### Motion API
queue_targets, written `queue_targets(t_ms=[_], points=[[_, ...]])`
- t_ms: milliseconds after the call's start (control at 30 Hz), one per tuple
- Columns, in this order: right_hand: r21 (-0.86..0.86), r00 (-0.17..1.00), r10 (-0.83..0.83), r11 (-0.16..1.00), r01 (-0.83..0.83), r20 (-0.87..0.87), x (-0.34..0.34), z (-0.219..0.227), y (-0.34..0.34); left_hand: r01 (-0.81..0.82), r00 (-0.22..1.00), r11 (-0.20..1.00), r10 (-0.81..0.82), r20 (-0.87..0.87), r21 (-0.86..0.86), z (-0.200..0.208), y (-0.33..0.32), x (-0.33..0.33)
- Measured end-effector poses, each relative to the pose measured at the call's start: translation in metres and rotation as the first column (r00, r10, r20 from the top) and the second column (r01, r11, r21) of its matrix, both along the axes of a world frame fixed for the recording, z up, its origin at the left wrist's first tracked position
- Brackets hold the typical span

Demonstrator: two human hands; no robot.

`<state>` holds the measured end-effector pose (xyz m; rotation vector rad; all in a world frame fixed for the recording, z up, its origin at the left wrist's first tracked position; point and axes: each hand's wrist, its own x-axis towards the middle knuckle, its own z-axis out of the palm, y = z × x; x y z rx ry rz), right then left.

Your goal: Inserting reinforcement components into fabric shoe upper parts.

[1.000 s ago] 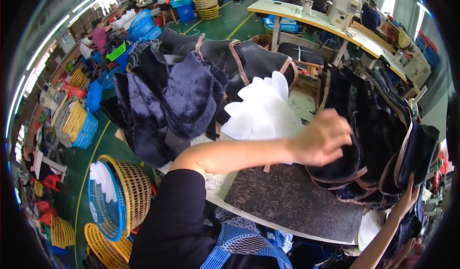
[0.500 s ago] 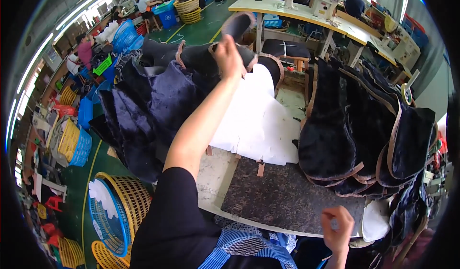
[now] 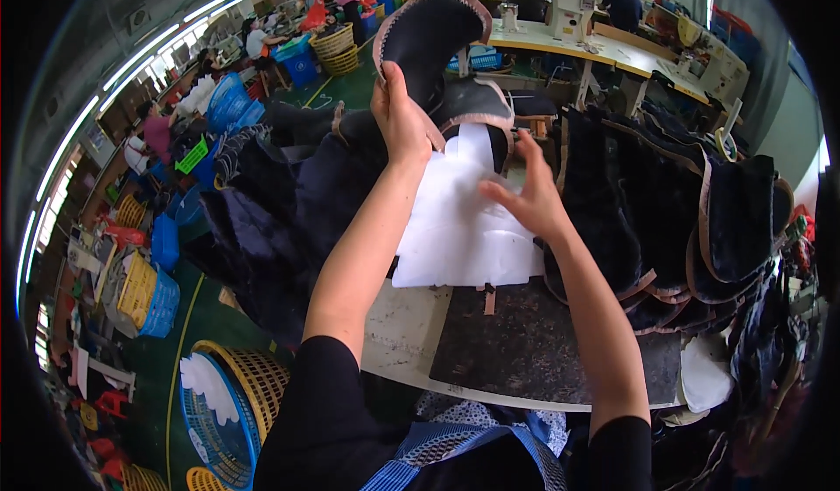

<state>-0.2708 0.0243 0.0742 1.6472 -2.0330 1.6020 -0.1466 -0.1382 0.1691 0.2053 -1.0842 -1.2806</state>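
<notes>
My left hand point(image 3: 402, 122) grips a dark, curved fabric piece point(image 3: 435, 43) with a stitched brown binding along its edge, raised at the far side of the table. Its thumb points up along the piece, and the other fingers are hidden behind it. Under both hands lies a white sheet point(image 3: 468, 250). My right hand point(image 3: 532, 195) hovers over the sheet's right side, fingers and thumb apart, holding nothing. Another bound dark piece point(image 3: 477, 103) lies beyond the sheet. Nearer me, a mottled dark board point(image 3: 551, 342) rests on the pale tabletop point(image 3: 398, 325).
Dark plush pieces are heaped left point(image 3: 297, 220), and bound black pieces hang in layers right point(image 3: 604, 202). A blue basket point(image 3: 210, 434) and a yellow basket point(image 3: 258, 377) stand lower left. Beyond is a sewing machine point(image 3: 569, 5) on a long table; other people sit farther off.
My right hand has come up from the near edge to over the white sheet and opened. The bound piece in my left hand now stands higher and shows more of its face.
</notes>
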Motion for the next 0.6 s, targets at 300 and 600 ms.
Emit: queue_targets(t_ms=[300,600], points=[[0.653,0.998,0.032,0.757,0.016,-0.062,0.014,-0.078,-0.070,-0.189,0.968,0.970,0.158,-0.193,-0.151,0.077,-0.068,0.088],[-0.309,0.584,0.357,0.933,-0.185,0.729,0.008,0.016,-0.015,-0.248,0.952,0.770,0.306,-0.001,-0.588,0.100,0.062,0.121]])
